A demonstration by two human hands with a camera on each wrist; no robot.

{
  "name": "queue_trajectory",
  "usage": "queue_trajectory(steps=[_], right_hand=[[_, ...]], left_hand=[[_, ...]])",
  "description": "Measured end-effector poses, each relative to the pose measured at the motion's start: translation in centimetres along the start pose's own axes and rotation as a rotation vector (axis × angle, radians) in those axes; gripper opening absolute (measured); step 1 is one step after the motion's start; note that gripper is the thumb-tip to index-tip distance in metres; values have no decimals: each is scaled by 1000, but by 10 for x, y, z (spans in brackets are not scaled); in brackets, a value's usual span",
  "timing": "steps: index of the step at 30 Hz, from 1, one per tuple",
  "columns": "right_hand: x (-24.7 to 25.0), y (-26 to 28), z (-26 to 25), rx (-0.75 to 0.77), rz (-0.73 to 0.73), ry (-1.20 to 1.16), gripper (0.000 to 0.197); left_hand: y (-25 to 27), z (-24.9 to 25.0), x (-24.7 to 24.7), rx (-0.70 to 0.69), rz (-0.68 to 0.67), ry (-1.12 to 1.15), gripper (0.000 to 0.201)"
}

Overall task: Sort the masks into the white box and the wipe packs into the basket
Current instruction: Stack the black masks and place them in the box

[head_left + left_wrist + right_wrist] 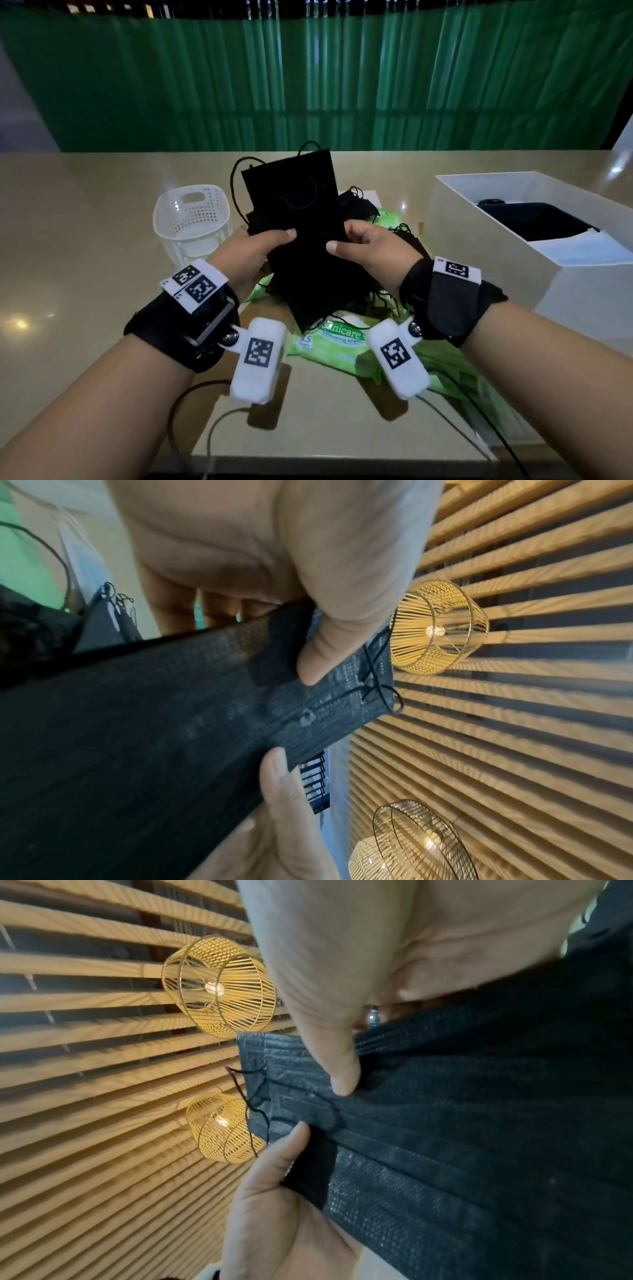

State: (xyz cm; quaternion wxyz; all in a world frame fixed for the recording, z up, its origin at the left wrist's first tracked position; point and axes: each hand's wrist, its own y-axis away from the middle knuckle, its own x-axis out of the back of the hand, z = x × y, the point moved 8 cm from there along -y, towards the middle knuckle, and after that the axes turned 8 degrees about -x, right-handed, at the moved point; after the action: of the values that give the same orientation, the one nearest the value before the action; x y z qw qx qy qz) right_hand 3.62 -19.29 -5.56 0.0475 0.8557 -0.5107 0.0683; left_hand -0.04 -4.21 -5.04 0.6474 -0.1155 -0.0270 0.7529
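Note:
In the head view both hands hold a black mask (301,205) upright over the pile in the middle of the table. My left hand (274,246) pinches its left edge, thumb on the front. My right hand (346,245) pinches the right edge the same way. The left wrist view shows the mask (171,723) under my left thumb (322,647). The right wrist view shows the mask (479,1123) under my right thumb (339,1069). More black masks (359,205) and green wipe packs (339,339) lie below. The white basket (191,219) stands left, the white box (479,246) right.
The box holds dark masks (534,219) and something pale blue (582,246). A beige table (85,240) runs to a green curtain (308,85) behind. Cables (191,411) trail over the table's near edge. Wire lamps (438,628) hang from a slatted ceiling.

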Motion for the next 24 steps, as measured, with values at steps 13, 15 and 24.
queue_trajectory(steps=[13, 15, 24], right_hand=[[6, 4, 14, 27, 45, -103, 18], [9, 4, 17, 19, 58, -110, 15], [13, 2, 20, 15, 77, -53, 19]], left_hand=[[-2, -2, -27, -61, -247, -266, 57], [-1, -6, -31, -72, -260, -303, 51], [5, -3, -30, -195, -135, -540, 27]])
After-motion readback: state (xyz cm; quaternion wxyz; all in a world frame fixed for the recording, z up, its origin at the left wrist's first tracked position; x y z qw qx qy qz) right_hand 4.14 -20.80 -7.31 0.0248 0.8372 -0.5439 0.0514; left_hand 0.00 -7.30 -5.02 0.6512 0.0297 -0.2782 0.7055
